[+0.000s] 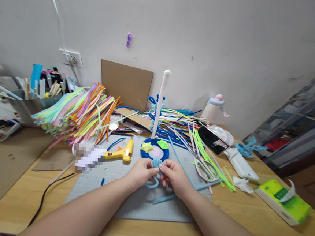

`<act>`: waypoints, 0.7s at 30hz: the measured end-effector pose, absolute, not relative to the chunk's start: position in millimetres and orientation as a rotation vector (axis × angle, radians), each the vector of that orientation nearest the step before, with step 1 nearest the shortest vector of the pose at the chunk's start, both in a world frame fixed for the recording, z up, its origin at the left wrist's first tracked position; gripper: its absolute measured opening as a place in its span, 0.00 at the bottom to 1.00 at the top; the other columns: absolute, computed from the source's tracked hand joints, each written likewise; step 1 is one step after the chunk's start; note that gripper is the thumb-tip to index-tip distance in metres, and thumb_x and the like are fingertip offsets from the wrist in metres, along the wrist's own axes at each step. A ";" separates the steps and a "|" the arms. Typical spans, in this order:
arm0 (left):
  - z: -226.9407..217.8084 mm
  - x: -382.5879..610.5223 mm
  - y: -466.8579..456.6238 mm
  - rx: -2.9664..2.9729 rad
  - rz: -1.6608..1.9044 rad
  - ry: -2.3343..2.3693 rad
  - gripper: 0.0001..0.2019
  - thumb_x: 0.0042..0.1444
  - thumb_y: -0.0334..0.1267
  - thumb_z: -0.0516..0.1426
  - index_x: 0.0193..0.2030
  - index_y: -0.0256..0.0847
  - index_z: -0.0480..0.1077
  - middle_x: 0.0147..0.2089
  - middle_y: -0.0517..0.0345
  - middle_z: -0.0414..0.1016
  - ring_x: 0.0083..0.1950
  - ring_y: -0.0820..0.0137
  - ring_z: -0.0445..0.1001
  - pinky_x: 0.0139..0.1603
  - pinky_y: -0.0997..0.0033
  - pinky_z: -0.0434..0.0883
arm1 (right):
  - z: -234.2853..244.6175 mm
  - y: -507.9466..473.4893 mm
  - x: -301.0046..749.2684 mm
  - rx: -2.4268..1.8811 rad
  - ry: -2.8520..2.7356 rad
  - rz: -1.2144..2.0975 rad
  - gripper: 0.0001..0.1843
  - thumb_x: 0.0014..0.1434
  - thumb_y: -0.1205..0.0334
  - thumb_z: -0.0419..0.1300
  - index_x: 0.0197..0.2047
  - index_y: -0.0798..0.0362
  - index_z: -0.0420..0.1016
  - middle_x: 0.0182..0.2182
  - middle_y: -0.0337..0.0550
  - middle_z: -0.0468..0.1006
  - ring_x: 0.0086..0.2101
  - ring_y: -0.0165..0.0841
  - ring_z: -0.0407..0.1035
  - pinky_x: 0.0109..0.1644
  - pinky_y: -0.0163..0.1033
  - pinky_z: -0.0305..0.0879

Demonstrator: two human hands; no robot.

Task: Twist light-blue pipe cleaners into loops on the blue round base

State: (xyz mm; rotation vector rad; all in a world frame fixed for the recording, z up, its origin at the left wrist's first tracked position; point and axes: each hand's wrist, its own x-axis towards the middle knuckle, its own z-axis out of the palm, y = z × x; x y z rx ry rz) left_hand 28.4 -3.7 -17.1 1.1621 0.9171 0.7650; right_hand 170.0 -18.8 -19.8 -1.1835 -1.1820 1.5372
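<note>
Between my two hands is a light blue pipe cleaner [157, 163], bent into tight folds, with a loop of it hanging below. My left hand [142, 172] pinches its left side, and my right hand [173, 174] pinches the right side. Just beyond my fingers lies a dark blue round base [166, 154] bearing a yellow star [147, 147], a green shape [163, 144] and a pale pink centre. Behind it stands a white wrapped stick [161, 100] with blue curled pieces around it. A straight light blue pipe cleaner [164, 198] rests on the mat under my right hand.
A yellow glue gun [119, 154] lies left on the grey cutting mat [133, 209]. Scissors [205, 168] and green pipe cleaners [216, 163] lie right, near a phone [213, 139] and a tissue pack [284, 200]. A large pipe cleaner bundle [77, 114] sits at left.
</note>
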 end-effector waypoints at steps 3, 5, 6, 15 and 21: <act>-18.2 28.7 -3.9 1.127 0.793 0.836 0.19 0.38 0.49 0.62 0.25 0.32 0.70 0.23 0.54 0.73 0.24 0.72 0.71 0.27 0.74 0.66 | -16.4 -18.5 170.3 -1.127 -1.164 1.576 0.17 0.46 0.49 0.61 0.25 0.53 0.61 0.14 0.31 0.68 0.12 0.23 0.61 0.16 0.28 0.54; -17.9 28.4 -4.2 1.087 0.823 0.785 0.17 0.41 0.49 0.61 0.26 0.33 0.70 0.24 0.53 0.73 0.26 0.70 0.73 0.30 0.72 0.66 | -14.1 -18.1 170.8 -1.077 -1.177 1.582 0.17 0.45 0.51 0.63 0.27 0.54 0.63 0.16 0.32 0.70 0.15 0.24 0.64 0.19 0.29 0.58; -17.5 28.2 -4.3 1.065 0.837 0.772 0.17 0.41 0.48 0.61 0.27 0.33 0.70 0.24 0.53 0.74 0.26 0.69 0.73 0.31 0.72 0.67 | -13.6 -17.7 171.1 -1.067 -1.182 1.576 0.17 0.44 0.52 0.64 0.28 0.54 0.63 0.18 0.33 0.70 0.17 0.24 0.64 0.20 0.29 0.58; -18.1 29.5 -2.6 0.973 0.924 0.918 0.17 0.37 0.45 0.65 0.30 0.33 0.74 0.30 0.52 0.76 0.30 0.70 0.73 0.33 0.72 0.68 | -24.2 -10.5 174.0 -1.198 -1.213 1.280 0.16 0.44 0.53 0.64 0.30 0.53 0.64 0.20 0.33 0.66 0.19 0.24 0.58 0.21 0.30 0.56; -23.5 29.1 0.2 1.002 0.992 0.900 0.19 0.37 0.47 0.64 0.31 0.32 0.73 0.28 0.53 0.75 0.26 0.72 0.70 0.29 0.73 0.67 | -15.4 -16.7 175.4 -1.237 -1.583 0.646 0.06 0.49 0.60 0.60 0.30 0.52 0.69 0.34 0.42 0.68 0.28 0.30 0.63 0.29 0.35 0.60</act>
